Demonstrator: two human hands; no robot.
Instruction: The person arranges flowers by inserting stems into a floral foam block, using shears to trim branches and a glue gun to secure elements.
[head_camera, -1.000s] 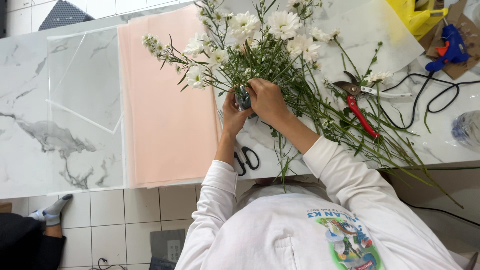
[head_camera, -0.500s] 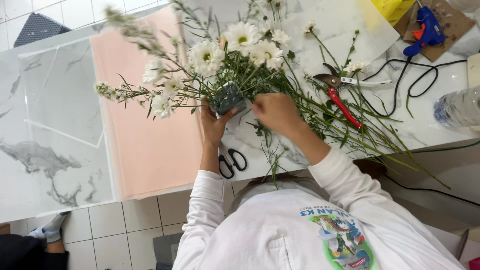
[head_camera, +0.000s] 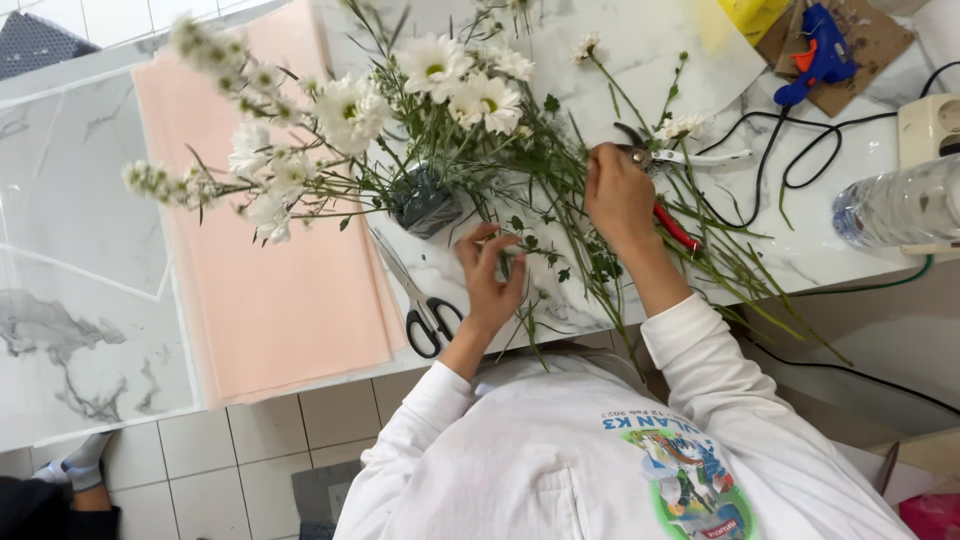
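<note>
Head view looks straight down on a marble-patterned worktable (head_camera: 80, 330) strewn with white daisies (head_camera: 430, 75) and loose green stems (head_camera: 590, 250). At about six o'clock from the flower heads, the left hand (head_camera: 490, 275) has its fingers curled loosely round the lower stems, gathering them just beside a small dark block (head_camera: 425, 205) where the stalks cross. The right hand (head_camera: 620, 195), at three o'clock from the left, is closed over more stems and sits right against the red-handled pruning shears (head_camera: 665, 195); whether it actually grips the shears I cannot tell. Black-handled scissors (head_camera: 420, 300) lie at nine o'clock from the left hand, on the edge of a sheet of peach wrapping paper (head_camera: 270, 290). At one o'clock a blue glue gun (head_camera: 815, 50) rests on cardboard, and a clear plastic bottle (head_camera: 895, 205) lies at three o'clock.

To do the gathering well, I would judge that the left hand should pinch the stalks at one binding point and keep them parallel, while the right feeds stems singly, so no flower head gets crushed.
</note>
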